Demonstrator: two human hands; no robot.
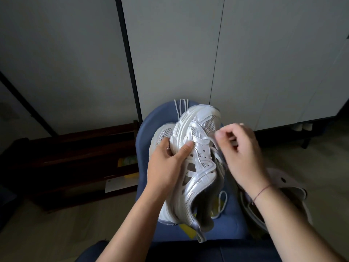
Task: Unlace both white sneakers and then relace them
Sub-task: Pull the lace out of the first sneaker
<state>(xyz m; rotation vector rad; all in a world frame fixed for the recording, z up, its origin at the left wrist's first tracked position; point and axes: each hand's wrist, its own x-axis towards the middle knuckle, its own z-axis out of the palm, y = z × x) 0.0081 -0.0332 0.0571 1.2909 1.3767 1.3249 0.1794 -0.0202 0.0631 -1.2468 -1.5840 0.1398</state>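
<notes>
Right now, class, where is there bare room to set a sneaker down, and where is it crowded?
Free: floor lower left, between the blue stool and the dark rack. Crowded: the stool's seat, where the left hand grips the top sneaker over the second sneaker and the right hand pinches its lace. A pale clog sits right.

The left hand (pixel 166 163) grips the upper sneaker (pixel 198 167) by its sole edge, thumb laid across the side. The right hand (pixel 243 154) pinches its lace (pixel 215 148) near the eyelets (fingers (pixel 232 129) curled). A second sneaker (pixel 162 133) lies beneath on a blue stool (pixel 230 220). A pale clog (pixel 290 188) sits on the floor to the right.
</notes>
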